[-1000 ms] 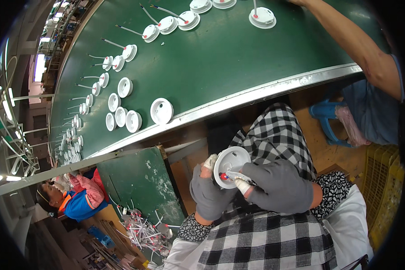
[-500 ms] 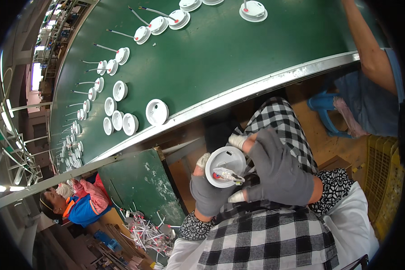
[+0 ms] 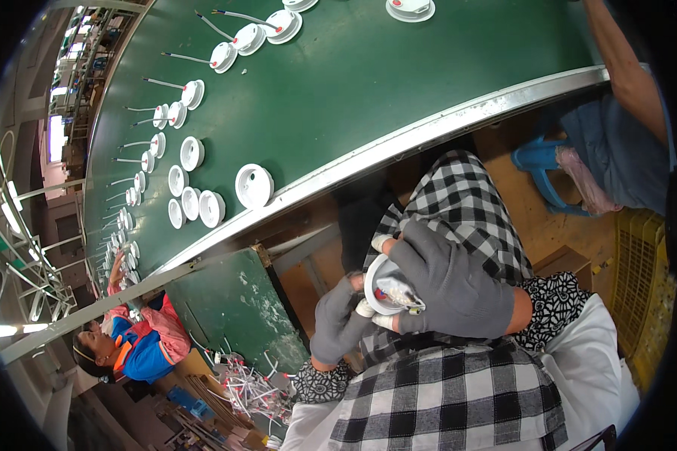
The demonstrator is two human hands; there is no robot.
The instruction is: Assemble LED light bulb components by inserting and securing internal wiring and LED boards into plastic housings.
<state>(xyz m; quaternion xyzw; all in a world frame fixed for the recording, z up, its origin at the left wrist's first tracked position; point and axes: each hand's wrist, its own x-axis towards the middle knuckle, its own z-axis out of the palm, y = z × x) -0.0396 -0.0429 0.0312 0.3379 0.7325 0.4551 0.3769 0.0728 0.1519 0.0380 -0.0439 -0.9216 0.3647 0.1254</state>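
Observation:
Above my lap I hold a round white plastic housing (image 3: 375,290) with both hands, tilted so that its hollow inside partly shows. A silvery part with red and blue bits (image 3: 396,292) sits inside it. My right hand (image 3: 462,282), in a grey glove with bare, taped fingertips, wraps the housing from the right and covers much of it. My left hand (image 3: 338,323), gloved the same way, pinches the rim at its lower left with thumb and fingers.
A green table (image 3: 353,83) carries several white housings (image 3: 254,186), many with cables. Beside my left arm, a lower green board (image 3: 233,308) borders a heap of cabled parts (image 3: 252,387). A co-worker (image 3: 147,346) sits left; another's arm (image 3: 628,75), a blue stool (image 3: 538,169) and a yellow crate (image 3: 639,278) are right.
The housing has turned and tilted, and my right hand now covers more of it. My left fingers have shifted along the rim. The co-worker at left has stretched an arm to the table.

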